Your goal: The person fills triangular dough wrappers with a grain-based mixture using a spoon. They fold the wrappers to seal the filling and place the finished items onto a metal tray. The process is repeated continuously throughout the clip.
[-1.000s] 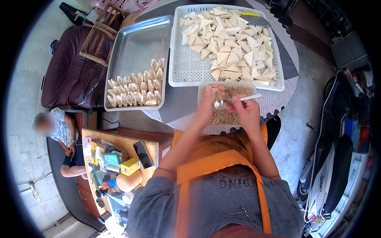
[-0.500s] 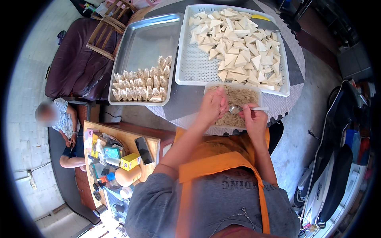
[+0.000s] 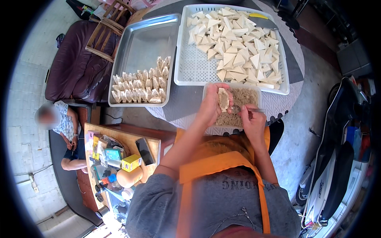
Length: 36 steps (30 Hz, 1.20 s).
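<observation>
- Chg: my L hand (image 3: 212,106) now shows the tofu piece (image 3: 224,100), hidden ½ s ago; open face up, brown stuff in it.
- Means: this one looks at least part-filled, my read.
- L fingers curled round piece, over tub (image 3: 260,94) of brown crumbs (image 3: 245,95).
- R hand (image 3: 254,122): thumb + fingers pinching spoon (image 3: 237,108), bowl just beside piece.
- Rows (image 3: 139,86) in steel tray (image 3: 147,39): no chg; triangles (image 3: 234,47) in white basket (image 3: 198,70), same.

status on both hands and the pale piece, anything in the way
Left hand holding pale piece, brownish side showing. Right hand gripping spoon beside it, over tub. Left hand hides part of tub from view.
</observation>
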Each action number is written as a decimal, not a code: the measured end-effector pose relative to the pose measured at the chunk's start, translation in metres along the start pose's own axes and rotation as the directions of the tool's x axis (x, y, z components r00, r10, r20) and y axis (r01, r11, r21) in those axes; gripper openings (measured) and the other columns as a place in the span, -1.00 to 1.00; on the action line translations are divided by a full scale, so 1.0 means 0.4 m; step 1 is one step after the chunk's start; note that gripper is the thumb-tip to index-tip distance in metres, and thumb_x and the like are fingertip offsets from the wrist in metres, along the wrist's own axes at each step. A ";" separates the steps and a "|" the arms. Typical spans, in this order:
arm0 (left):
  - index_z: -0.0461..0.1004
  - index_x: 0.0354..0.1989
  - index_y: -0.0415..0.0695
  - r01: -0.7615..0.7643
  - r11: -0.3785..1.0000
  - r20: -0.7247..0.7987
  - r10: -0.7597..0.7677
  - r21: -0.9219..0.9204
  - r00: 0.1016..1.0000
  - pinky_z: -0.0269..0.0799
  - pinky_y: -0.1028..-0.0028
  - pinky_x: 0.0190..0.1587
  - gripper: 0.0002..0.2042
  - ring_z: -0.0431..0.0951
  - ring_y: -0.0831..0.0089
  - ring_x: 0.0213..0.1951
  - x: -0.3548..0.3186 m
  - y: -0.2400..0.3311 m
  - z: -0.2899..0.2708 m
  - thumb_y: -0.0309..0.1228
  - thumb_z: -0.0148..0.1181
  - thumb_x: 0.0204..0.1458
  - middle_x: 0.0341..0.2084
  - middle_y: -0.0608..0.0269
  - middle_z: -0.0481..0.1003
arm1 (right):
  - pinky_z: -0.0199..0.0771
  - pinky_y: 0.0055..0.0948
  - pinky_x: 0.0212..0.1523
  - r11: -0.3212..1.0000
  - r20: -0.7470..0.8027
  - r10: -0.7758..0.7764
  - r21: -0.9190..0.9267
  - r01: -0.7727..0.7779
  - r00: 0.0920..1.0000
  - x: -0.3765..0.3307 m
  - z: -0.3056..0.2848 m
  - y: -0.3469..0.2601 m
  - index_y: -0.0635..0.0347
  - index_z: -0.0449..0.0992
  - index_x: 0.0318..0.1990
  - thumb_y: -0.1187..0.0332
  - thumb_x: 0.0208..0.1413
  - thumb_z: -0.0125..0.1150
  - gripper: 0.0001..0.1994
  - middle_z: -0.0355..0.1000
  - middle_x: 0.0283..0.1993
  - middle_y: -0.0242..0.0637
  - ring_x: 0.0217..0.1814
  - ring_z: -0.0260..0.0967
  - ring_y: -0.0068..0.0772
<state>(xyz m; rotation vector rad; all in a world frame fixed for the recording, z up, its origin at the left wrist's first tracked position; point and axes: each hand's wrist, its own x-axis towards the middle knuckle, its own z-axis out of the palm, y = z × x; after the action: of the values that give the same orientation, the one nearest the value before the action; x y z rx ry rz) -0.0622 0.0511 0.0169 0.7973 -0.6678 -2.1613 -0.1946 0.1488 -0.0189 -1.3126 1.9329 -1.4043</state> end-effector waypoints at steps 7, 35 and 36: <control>0.35 -0.35 -0.16 -0.193 0.857 0.147 0.138 0.478 0.979 0.32 0.53 -0.53 -0.77 0.35 0.55 -0.59 0.017 -0.044 -0.063 -0.28 -0.10 0.26 -0.61 0.34 0.35 | 0.43 -0.44 -0.47 0.990 -0.008 -0.114 -0.084 0.113 0.993 0.003 0.005 -0.013 0.35 0.54 -0.42 0.46 0.10 0.17 -0.86 0.49 -0.51 -0.19 -0.54 0.48 -0.32; 0.64 -0.30 -0.07 -0.057 -0.103 0.093 0.382 0.993 0.919 0.45 0.41 -0.36 -0.80 0.54 0.44 -0.46 0.344 0.552 -0.642 -0.31 0.26 -0.10 -0.49 0.24 0.56 | 0.39 -0.44 -0.49 0.973 0.016 -0.173 -0.154 0.173 0.985 -0.006 0.011 -0.016 0.36 0.49 -0.41 0.50 0.13 0.11 -0.87 0.45 -0.54 -0.20 -0.55 0.45 -0.35; 0.63 -0.29 -0.09 -0.048 -0.147 0.090 0.293 0.988 0.952 0.47 0.41 -0.33 -0.78 0.55 0.42 -0.39 0.340 0.569 -0.643 -0.27 0.23 -0.05 -0.43 0.20 0.57 | 0.39 -0.44 -0.49 0.970 0.022 -0.180 -0.162 0.181 0.983 -0.007 0.012 -0.020 0.37 0.49 -0.41 0.50 0.13 0.10 -0.87 0.45 -0.53 -0.20 -0.55 0.45 -0.35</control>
<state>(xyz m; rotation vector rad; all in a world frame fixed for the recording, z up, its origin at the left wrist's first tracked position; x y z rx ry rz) 0.1479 -0.2449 -0.0512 1.4655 -2.3316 -0.8028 -0.1862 0.1485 -0.0141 -1.6030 2.0028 -1.3437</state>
